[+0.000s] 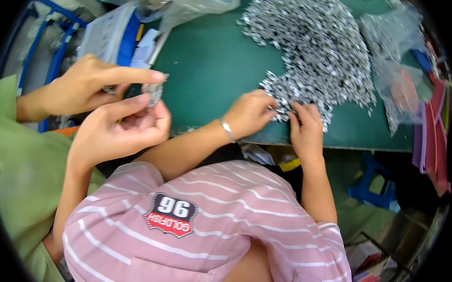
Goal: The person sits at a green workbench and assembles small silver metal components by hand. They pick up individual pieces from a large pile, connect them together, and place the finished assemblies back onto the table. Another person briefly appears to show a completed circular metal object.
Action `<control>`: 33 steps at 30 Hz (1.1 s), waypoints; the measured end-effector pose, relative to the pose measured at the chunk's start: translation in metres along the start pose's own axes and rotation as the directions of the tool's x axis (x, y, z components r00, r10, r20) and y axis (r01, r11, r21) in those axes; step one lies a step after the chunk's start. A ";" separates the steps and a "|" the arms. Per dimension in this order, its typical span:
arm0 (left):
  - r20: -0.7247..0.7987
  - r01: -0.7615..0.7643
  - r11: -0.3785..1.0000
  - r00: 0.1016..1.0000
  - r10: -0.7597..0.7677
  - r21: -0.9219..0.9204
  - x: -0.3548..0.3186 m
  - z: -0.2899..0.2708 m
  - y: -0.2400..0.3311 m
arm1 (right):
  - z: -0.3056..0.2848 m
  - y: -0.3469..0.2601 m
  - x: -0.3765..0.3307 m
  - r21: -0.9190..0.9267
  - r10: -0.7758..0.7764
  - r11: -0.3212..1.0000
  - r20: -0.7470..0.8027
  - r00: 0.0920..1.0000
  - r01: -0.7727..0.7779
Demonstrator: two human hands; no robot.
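My left hand [250,115], with a silver bracelet at the wrist, is at the near edge of a large pile of small silvery metal parts [321,44]. Its thumb and fingertips close on a small metal part there. Beside it, my right hand [307,127] reaches into the same edge, thumb and forefinger slightly apart, fingertips touching the parts. What lies right under those fingertips is hard to see. To my left, a co-worker's hands [130,132] hold up a small silvery piece [155,91] between the fingers.
The pile lies on a green tabletop [209,64]. Clear plastic bags [202,1] lie at the back left, and a bag of metal parts [384,39] sits at the right. A blue-and-white bin [107,32] stands far left. Below right is a blue stool [378,183].
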State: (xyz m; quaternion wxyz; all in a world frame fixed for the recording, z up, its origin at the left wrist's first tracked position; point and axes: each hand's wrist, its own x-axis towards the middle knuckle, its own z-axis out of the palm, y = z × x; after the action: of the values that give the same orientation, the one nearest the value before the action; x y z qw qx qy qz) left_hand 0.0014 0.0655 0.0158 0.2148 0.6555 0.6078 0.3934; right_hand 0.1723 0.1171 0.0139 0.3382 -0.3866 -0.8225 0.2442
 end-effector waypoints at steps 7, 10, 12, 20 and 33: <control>-0.021 0.004 1.000 1.000 -0.004 0.000 -0.005 0.011 -0.010 | -0.001 -0.001 -0.002 0.066 0.041 0.997 0.035 0.999 -0.044; -0.031 0.042 0.991 0.998 -0.046 -0.127 -0.005 0.008 -0.007 | -0.004 -0.004 -0.002 0.106 0.080 0.991 0.027 0.996 -0.082; -0.034 0.064 0.981 0.997 -0.071 -0.186 -0.005 0.007 -0.006 | -0.006 -0.006 -0.002 0.140 0.114 0.983 0.020 0.993 -0.115; 0.074 0.265 0.817 0.961 -0.266 -0.512 -0.007 0.001 0.003 | -0.004 0.003 -0.010 0.512 0.323 0.790 0.123 0.938 -0.339; 0.333 0.480 0.250 0.823 -0.461 -0.841 -0.011 -0.022 0.019 | -0.011 -0.009 -0.009 0.800 0.227 -0.217 0.598 0.768 -0.559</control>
State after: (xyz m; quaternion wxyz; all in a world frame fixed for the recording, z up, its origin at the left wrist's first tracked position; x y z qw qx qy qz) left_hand -0.0033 0.0470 0.0406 0.6432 0.2260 0.4631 0.5663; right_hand 0.1804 0.1065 0.0234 0.3090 -0.2313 -0.2476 0.8887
